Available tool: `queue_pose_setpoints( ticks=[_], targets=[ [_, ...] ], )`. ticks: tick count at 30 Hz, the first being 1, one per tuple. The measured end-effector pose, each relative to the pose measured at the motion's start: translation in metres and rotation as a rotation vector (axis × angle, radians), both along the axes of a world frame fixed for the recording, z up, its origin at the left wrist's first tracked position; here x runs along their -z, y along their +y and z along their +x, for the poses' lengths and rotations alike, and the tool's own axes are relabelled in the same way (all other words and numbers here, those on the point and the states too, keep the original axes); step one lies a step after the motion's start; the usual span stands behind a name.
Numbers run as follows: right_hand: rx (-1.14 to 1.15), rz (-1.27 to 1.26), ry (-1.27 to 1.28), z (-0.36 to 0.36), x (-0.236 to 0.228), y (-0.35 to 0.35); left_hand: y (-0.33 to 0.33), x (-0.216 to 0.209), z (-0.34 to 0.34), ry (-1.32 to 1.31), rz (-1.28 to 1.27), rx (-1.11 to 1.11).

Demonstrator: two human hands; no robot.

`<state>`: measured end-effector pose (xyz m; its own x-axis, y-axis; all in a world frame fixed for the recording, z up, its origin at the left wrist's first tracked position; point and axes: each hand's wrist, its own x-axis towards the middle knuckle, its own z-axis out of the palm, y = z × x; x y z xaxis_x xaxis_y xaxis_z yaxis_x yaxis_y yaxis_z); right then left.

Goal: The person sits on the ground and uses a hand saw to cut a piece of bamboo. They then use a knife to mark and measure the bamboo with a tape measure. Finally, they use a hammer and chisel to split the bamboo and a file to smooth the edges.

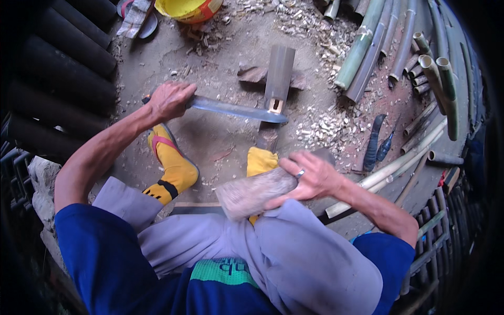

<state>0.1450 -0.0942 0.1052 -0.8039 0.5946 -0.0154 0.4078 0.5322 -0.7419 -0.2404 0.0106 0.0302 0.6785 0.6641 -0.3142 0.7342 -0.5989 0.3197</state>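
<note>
My left hand (170, 100) is closed around the handle of a machete (228, 108), whose blade points right. The blade's far end lies across a grey-brown bamboo tube (280, 68), just at a pale rectangular notch (275, 105) cut in it. A dark piece of wood (247, 75) lies under the tube. In my right hand (312, 176), which wears a ring, is a thick wooden block (254, 194), slightly blurred, held over my lap. My right foot in a yellow sock (261, 161) shows partly behind the block, near the bamboo's lower end.
Wood chips (328, 128) litter the ground. Green bamboo poles (359, 52) lie at the upper right, with cut tubes (443, 79) beside them. A dark curved sheath (374, 142) rests at the right. A yellow basin (189, 8) stands at the top. Dark poles (63, 73) line the left.
</note>
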Motion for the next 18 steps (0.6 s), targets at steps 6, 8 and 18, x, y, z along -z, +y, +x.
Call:
queue_pose_setpoints(
  ticks=[6,8,18],
  targets=[
    [-0.051,-0.033,-0.308,0.007,0.005,0.024,0.003,-0.002,0.003,-0.018,0.031,0.01],
    [0.158,-0.229,-0.115,0.0,0.0,-0.011,0.0,0.0,0.003,-0.047,0.057,0.024],
    [-0.179,0.393,0.009,0.002,0.007,0.006,0.0,0.006,0.003,-0.036,0.076,0.028]
  ],
)
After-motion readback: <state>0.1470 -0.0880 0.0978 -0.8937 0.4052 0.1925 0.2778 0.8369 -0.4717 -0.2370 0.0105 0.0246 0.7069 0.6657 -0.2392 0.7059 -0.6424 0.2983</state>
